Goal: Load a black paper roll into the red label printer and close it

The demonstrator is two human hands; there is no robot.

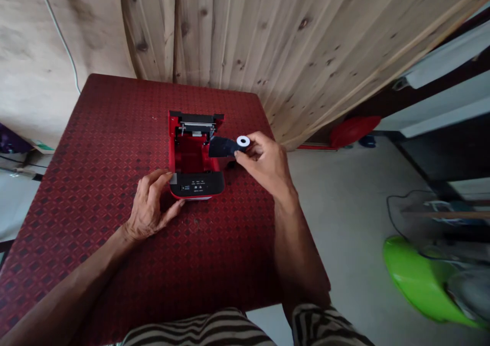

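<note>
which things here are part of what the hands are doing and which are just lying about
In use:
- open red-and-black device, left hand at its near left corner
- roll with dark strip, held in right hand
- patterned table underneath

Lying about:
- green plastic item
- red item by the wall

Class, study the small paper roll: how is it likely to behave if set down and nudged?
The paper roll would probably roll if laid on its curved side, being round. Its loose end looks thin, so it may flex or trail. It seems light, since the right hand holds it between thumb and fingers.
</note>
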